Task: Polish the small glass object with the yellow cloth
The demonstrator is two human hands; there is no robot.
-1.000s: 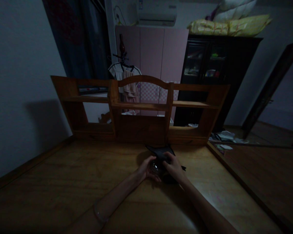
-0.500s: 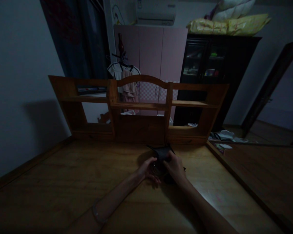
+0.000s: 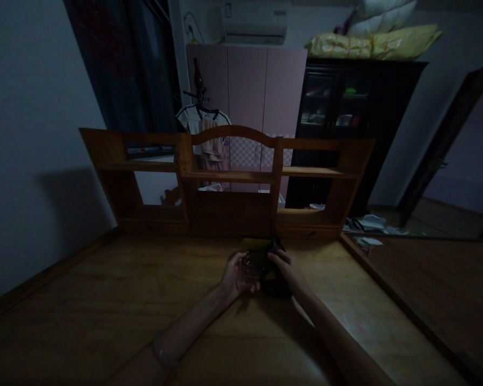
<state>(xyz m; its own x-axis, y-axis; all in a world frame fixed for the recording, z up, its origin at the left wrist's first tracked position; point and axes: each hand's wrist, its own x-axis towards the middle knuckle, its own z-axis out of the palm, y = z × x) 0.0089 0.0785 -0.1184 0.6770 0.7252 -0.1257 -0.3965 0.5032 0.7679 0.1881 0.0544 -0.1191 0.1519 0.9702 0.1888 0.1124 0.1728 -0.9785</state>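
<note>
Held in my left hand [image 3: 234, 277] is a round, clear glass object [image 3: 253, 266], perhaps a cup or a bowl; the dim light hides its exact kind. The fingers of that hand curl around its left side and underneath. At its right, my right hand [image 3: 287, 268] pinches a black cloth [image 3: 277, 246], part of which hangs down beside the glass. Both hands are over the middle of the wooden tabletop [image 3: 165, 289], and a bracelet circles my left forearm.
Behind the hands, a wooden shelf unit [image 3: 231, 176] with open compartments stands along the table's back. A wall [image 3: 32, 161] closes off the left side. A raised wooden edge [image 3: 394, 300] runs along the right. Farther back are pink wardrobes [image 3: 245, 91] and a dark cabinet [image 3: 354, 118].
My right hand has drawn the black cloth from over the glass object to its right side, so more of the glass shows. My left hand has shifted slightly left, still holding the glass.
</note>
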